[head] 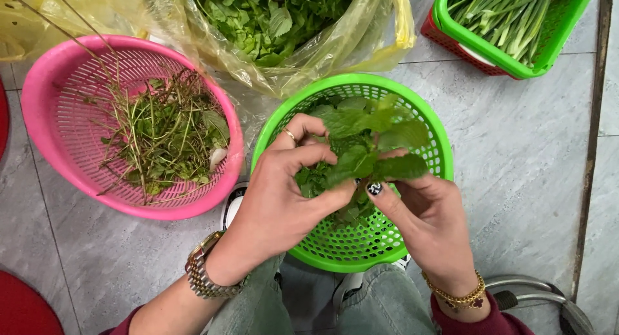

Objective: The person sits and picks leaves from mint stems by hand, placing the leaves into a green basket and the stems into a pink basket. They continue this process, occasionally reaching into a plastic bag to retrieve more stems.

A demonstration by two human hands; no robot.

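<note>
A grey tiled floor carried everything — a pink basket at left, a green basket near the middle, a yellow bag and a green crate farther off.

This looks like a home kitchen floor used for preparing herbs: grey floor tiles, a pink plastic colander of stems at nine o'clock, and a green basket of green onions at one o'clock.
</note>
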